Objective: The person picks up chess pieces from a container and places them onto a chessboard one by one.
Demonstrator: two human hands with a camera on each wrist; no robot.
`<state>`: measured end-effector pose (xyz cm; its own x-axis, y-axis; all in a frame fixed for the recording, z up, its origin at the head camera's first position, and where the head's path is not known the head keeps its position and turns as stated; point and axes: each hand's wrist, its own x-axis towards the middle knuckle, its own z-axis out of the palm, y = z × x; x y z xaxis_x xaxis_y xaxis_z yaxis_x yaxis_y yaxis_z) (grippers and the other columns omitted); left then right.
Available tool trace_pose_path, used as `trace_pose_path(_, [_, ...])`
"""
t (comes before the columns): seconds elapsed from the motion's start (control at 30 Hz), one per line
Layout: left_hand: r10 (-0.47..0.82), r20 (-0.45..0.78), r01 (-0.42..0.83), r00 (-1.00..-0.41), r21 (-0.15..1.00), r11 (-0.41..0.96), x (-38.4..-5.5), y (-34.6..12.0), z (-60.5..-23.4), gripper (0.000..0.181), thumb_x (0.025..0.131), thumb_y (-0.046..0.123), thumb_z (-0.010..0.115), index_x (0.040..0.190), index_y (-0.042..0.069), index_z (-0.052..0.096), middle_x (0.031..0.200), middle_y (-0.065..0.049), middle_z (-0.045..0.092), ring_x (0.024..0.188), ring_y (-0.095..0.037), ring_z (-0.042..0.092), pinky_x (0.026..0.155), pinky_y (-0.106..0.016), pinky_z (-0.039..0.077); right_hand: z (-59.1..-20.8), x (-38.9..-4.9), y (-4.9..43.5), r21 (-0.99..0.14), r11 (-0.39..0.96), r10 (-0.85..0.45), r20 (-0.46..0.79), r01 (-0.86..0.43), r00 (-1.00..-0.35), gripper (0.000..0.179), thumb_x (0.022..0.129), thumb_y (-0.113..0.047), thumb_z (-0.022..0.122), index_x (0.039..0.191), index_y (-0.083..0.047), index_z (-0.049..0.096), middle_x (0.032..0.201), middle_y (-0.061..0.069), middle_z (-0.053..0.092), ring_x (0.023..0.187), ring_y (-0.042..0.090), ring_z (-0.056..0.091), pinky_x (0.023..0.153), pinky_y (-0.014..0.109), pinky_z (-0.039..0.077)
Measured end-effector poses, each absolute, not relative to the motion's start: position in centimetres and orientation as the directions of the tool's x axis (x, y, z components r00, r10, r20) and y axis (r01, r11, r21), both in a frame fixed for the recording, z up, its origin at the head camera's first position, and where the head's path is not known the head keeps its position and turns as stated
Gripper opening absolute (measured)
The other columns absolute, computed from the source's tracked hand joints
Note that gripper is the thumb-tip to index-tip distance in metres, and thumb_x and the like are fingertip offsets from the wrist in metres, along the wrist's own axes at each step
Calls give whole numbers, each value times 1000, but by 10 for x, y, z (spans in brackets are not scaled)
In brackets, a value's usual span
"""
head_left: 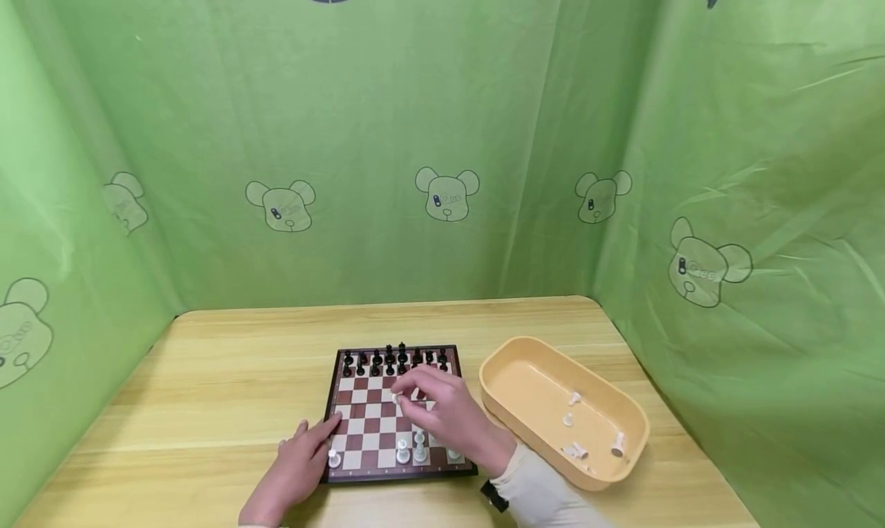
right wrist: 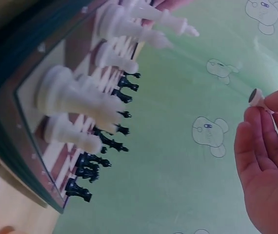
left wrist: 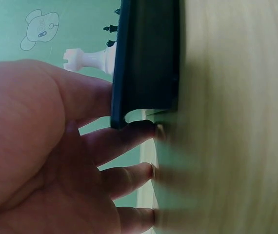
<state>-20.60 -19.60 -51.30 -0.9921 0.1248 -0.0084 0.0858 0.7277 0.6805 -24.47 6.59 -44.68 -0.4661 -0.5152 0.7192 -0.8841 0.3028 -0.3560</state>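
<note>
In the head view, my right hand is over the middle of the chessboard, pinching a small white chess piece between thumb and fingertips. The right wrist view shows the dark round base of that white piece tipped away from the fingers. My left hand lies along the board's left edge; in the left wrist view its thumb presses onto the edge near a white rook, with the other fingers spread down to the tabletop. More white pieces stand along the near rows.
Black pieces fill the far rows of the board. To its right sits an orange tray with several white pieces lying inside. The wooden table is enclosed by green cloth walls.
</note>
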Motion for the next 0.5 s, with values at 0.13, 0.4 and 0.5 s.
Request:
trace_pose_path(0.13, [126,-7,88,-992,677,731,-206,-196,-513,45,103,5,50,147,7,58,147,-28,55,145,-61,26,113,-80,12,-453,-246,66,-371,328,-535,685,-869,-495,18,87,3,73,104,-3,72,103,6,75,94,15,71,85,17,58])
trace_pose_path(0.4, [125,-9,86,-992,677,731,-206,-196,-512,45,102,5,50,147,7,58,147,-28,55,145,-61,26,113,-80,12,-466,-250,68,-397,324,-570,643,-859,-512,15,87,4,72,102,-1,72,95,6,74,82,7,68,73,13,58])
trace_pose_path(0.5, [124,-9,86,-992,678,730,-206,-196,-512,45,102,5,50,147,7,58,146,-28,55,145,-61,26,113,-80,12,-468,-249,69,-426,347,-592,591,-836,-547,15,89,3,72,103,0,72,94,6,74,82,7,67,73,11,56])
